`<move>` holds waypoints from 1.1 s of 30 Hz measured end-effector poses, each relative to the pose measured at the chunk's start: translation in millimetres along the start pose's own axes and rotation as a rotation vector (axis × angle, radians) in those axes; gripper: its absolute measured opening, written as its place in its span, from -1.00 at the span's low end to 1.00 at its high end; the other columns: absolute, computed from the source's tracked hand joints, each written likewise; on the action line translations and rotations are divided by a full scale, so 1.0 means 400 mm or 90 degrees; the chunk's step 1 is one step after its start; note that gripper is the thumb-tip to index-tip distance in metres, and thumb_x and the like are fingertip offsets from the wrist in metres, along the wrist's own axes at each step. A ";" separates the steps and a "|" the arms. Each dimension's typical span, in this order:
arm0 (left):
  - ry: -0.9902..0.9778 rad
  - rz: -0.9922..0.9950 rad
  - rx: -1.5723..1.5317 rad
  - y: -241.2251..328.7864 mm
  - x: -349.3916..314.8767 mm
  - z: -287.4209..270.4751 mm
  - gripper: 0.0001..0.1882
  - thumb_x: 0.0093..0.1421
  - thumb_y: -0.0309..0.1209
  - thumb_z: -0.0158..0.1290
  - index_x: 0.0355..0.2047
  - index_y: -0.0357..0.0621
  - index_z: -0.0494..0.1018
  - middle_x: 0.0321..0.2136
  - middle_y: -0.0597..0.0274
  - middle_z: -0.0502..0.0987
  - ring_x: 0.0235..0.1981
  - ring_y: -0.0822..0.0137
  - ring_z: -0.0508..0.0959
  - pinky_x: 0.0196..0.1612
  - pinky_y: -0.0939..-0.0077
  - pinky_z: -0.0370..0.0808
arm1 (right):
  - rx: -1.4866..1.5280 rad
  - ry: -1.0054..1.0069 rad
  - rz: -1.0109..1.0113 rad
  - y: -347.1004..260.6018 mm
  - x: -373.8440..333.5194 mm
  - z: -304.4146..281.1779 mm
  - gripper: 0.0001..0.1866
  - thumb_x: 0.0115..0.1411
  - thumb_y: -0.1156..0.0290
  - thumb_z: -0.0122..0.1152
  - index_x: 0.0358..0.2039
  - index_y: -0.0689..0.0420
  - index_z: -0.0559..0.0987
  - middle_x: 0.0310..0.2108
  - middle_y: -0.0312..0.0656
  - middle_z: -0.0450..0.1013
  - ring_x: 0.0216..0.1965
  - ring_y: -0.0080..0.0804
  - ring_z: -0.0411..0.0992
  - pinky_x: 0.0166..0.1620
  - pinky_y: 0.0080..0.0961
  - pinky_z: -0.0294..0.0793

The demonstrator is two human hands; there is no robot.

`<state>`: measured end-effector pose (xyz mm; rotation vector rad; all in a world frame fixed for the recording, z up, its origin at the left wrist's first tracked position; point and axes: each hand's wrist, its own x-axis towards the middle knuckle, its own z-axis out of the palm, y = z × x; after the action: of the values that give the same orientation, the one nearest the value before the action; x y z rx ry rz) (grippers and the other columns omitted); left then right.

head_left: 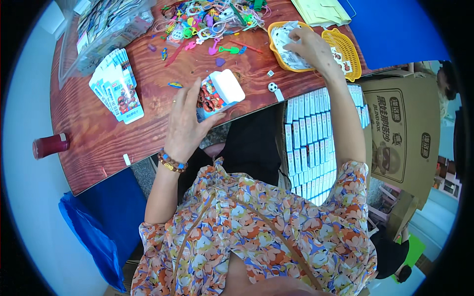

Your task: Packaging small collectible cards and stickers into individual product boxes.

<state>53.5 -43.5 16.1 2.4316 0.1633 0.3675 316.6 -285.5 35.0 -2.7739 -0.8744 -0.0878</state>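
The yellow basket on the red-brown bench holds small white packets. The right hand reaches into this basket, its fingers bent over the packets; whether they have closed on one, I cannot tell. Left of the basket and nearer the person, the left hand grips a small printed box between thumb and fingers — its white flap stands open. Farther left of the basket lie fanned flat cartons, and just to its left spreads a heap of colourful plastic toys. A small toy football sits on the basket's near side — beyond the bench edge there, rows of small boxes stand packed.
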 end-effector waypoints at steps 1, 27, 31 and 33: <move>-0.013 0.006 -0.007 0.015 0.005 0.000 -0.12 -0.06 -0.26 0.41 0.23 -0.30 0.27 -0.03 -0.10 0.41 0.00 -0.06 0.47 0.00 0.14 0.48 | 0.026 -0.018 0.009 0.012 0.007 0.000 -0.64 0.14 0.21 0.27 -0.12 0.16 0.63 -0.26 -0.08 0.59 -0.30 -0.29 0.56 -0.20 -0.37 0.48; -0.047 0.028 -0.003 0.023 -0.003 0.004 -0.11 -0.05 -0.27 0.40 0.25 -0.28 0.25 -0.01 -0.05 0.42 -0.03 -0.07 0.48 0.02 0.12 0.46 | 0.465 0.021 0.118 0.086 0.002 0.016 -0.79 0.25 0.26 0.26 -0.29 0.14 0.67 -0.74 -0.40 0.37 -0.70 -0.77 0.20 -0.60 -0.67 0.10; -0.050 0.043 -0.002 0.018 -0.001 0.010 -0.11 -0.06 -0.27 0.40 0.25 -0.28 0.25 0.00 -0.06 0.42 -0.02 -0.07 0.48 0.03 0.12 0.46 | 0.466 0.029 0.130 0.108 0.000 0.024 -0.78 0.25 0.25 0.26 -0.25 0.13 0.67 -0.73 -0.37 0.40 -0.71 -0.77 0.20 -0.61 -0.69 0.10; -0.049 0.051 0.000 0.012 -0.004 0.012 -0.11 -0.05 -0.26 0.40 0.25 -0.27 0.25 0.01 -0.06 0.41 -0.01 -0.08 0.48 0.03 0.12 0.47 | 0.449 -0.010 0.159 0.086 -0.002 0.010 -0.77 0.25 0.25 0.25 -0.23 0.15 0.66 -0.72 -0.35 0.43 -0.72 -0.76 0.20 -0.62 -0.70 0.10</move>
<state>53.7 -50.4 15.3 2.4529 0.0324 0.3087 335.6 -312.2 24.2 -2.1851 -0.4324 0.2392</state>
